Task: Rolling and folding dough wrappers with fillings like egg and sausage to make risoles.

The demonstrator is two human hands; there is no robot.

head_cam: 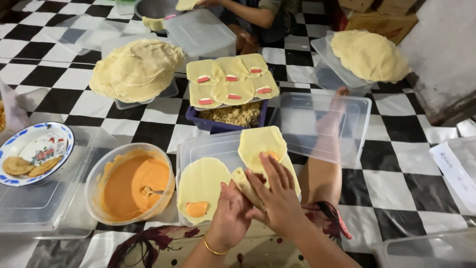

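Note:
Both my hands fold a pale yellow wrapper (246,184) into a roll over an upturned clear lid (208,145). My left hand (229,218), with a gold bracelet, cups the roll from below left. From the right, my right hand (276,197) presses its fingers on the roll. A flat round wrapper (203,179) with orange sauce and a red strip (197,208) lies on the lid to the left. Another wrapper (261,143) with filling lies just beyond my fingers.
A bowl of orange sauce (131,182) with a spoon stands left. A blue tray of filling (233,115) carries several wrappers with red strips (232,79). Stacks of plain wrappers (136,68) (369,53) sit on containers. Another person (253,15) works across the checkered floor. An empty clear tub (322,126) rests over my leg.

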